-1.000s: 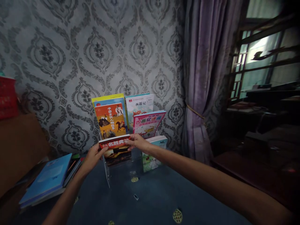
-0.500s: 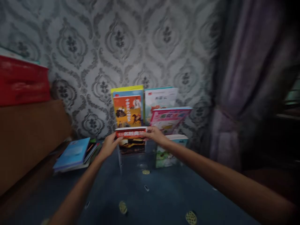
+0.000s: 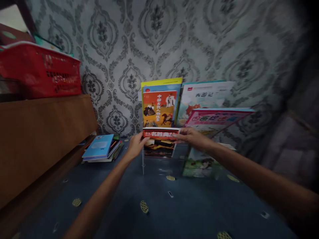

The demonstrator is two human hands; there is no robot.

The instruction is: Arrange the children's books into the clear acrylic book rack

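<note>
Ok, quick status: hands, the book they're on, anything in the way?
Left hand, right hand gripping opposite sides of red-banded book. Cover facing out, orange book behind. Nothing else seen in front; right forearm overlaps green book.

Orange book (image 3: 159,113): 中国古代人物故事 is printed downward.
Red-topped book (image 3: 159,147): 名胜典 is shown, the next character partly covered.
White book (image 3: 208,99): 西游记 is printed.
Pink book (image 3: 215,122): title is blurred.

Slim, bare forearms (image 3: 104,192) taper to a bare left hand (image 3: 136,146) and bare right hand (image 3: 196,137).
</note>
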